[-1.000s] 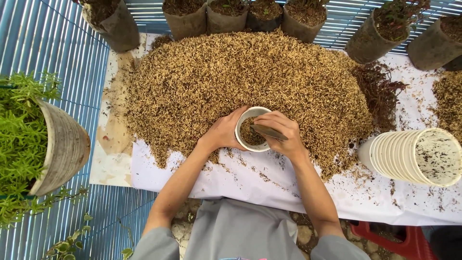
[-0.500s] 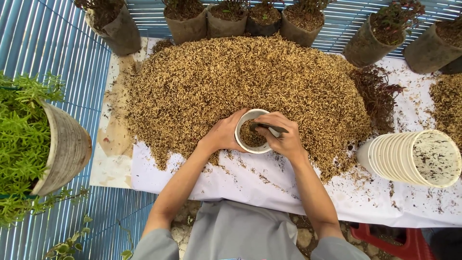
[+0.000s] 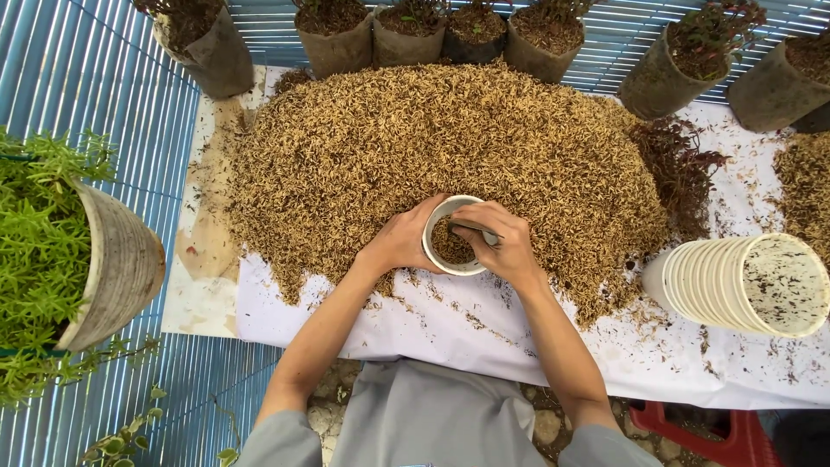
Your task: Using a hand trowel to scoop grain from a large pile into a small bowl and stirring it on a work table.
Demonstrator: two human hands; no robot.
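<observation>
Right hand (image 3: 501,246) shifted further over white cup (image 3: 450,235) rim, fingers now pressing dark tool (image 3: 475,229) down inside. Husk fill in cup sits a little lower, more packed. Left hand (image 3: 402,242) barely shifted.

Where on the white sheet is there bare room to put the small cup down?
The barest strip of sheet runs along the near edge, between the husk pile and the person, though husks are scattered on it. A smaller patch lies near the cup stack. Crowded: the centre under the pile, where the left hand and right hand hold the cup, and the back row of pots.
</observation>
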